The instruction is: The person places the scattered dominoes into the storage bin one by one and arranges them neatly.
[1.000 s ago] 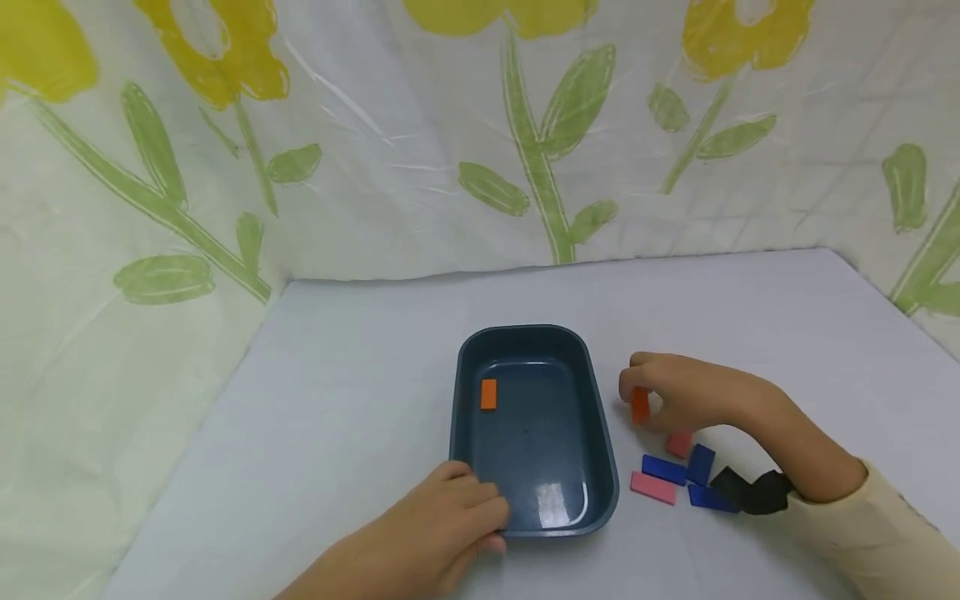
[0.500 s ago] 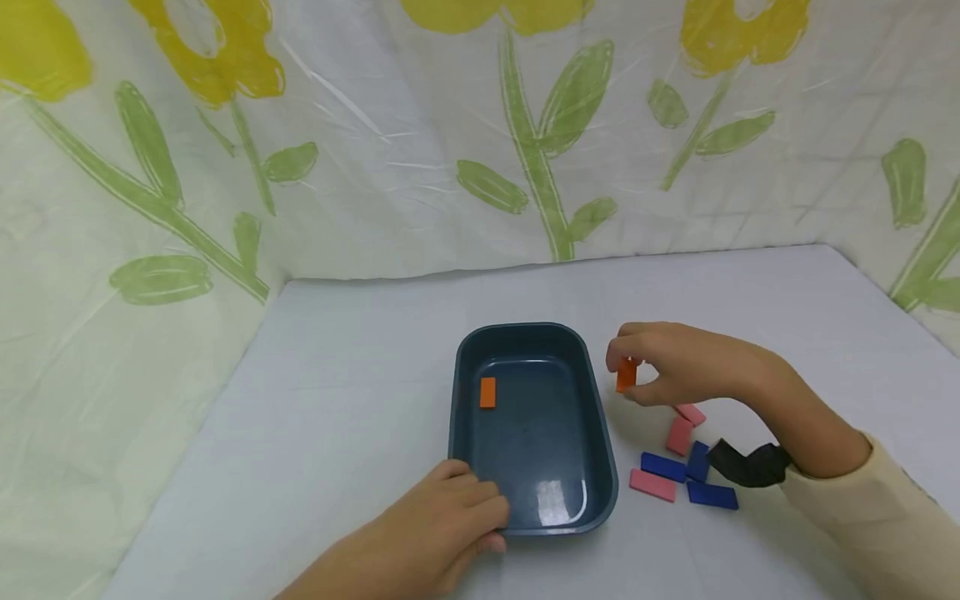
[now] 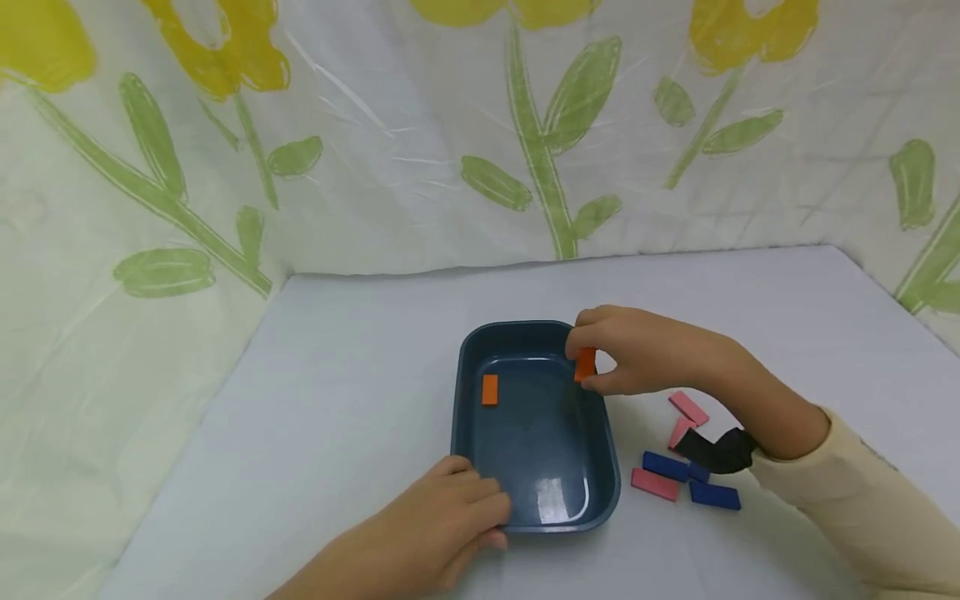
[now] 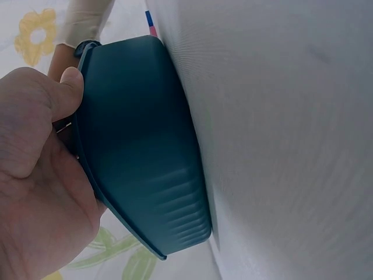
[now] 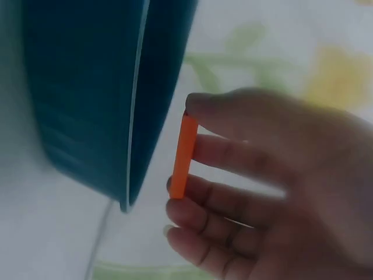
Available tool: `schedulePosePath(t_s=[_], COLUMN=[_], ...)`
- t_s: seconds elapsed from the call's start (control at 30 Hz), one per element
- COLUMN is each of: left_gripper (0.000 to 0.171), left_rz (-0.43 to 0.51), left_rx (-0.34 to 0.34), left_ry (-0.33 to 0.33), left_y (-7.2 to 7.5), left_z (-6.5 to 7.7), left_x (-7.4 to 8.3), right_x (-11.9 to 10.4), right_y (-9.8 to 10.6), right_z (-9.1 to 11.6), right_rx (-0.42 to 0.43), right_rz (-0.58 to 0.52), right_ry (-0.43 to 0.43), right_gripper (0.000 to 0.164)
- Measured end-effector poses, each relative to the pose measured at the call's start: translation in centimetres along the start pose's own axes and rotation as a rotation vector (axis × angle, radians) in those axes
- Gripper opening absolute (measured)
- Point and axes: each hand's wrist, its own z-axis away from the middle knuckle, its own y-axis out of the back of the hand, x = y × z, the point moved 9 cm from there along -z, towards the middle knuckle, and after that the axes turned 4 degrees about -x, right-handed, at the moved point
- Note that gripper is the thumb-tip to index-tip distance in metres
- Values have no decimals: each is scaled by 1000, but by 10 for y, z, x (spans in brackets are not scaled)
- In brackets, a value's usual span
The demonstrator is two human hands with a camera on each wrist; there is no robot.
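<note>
A dark teal rectangular tray (image 3: 453,433) stands on the white table, and one orange block (image 3: 490,390) lies flat inside it, toward the left wall. My left hand (image 3: 442,521) grips the tray's near left rim; in the left wrist view the thumb (image 4: 71,87) lies over that rim. Above the tray's right rim, my right hand (image 3: 637,350) pinches a second orange block (image 5: 185,156) between thumb and fingertips. That block is apart from the tray in the right wrist view.
Right of the tray lie several pink blocks (image 3: 654,484) and blue blocks (image 3: 715,496), some partly covered by the black band (image 3: 716,452) on my right wrist. A white cloth (image 3: 390,167) painted with flowers hangs behind the table.
My right hand has moved left and away from me with the orange block, from beside the pink blocks to over the tray's rim. The left hand stays on the tray.
</note>
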Motion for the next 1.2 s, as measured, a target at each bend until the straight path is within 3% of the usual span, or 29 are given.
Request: schedulePosePath(t_s=[0.37, 0.7, 1.0, 1.2], left_gripper=[13, 13, 13, 12], left_rz=[-31, -15, -40, -26], left_rx=[3, -14, 41, 20], left_ry=[4, 0, -29, -27], left_y=[0, 0, 2, -1], left_z=[0, -1, -1, -1], left_x=[0, 0, 2, 1], right_x=[-14, -9, -9, -14], right_y=[-31, -62, -73, -76], right_z=[-41, -70, -83, -91], right_rx=[-130, -283, -332, -311], right_rz=[86, 115, 127, 106], right_ry=[46, -15, -48, -29], right_gripper=[17, 22, 25, 39])
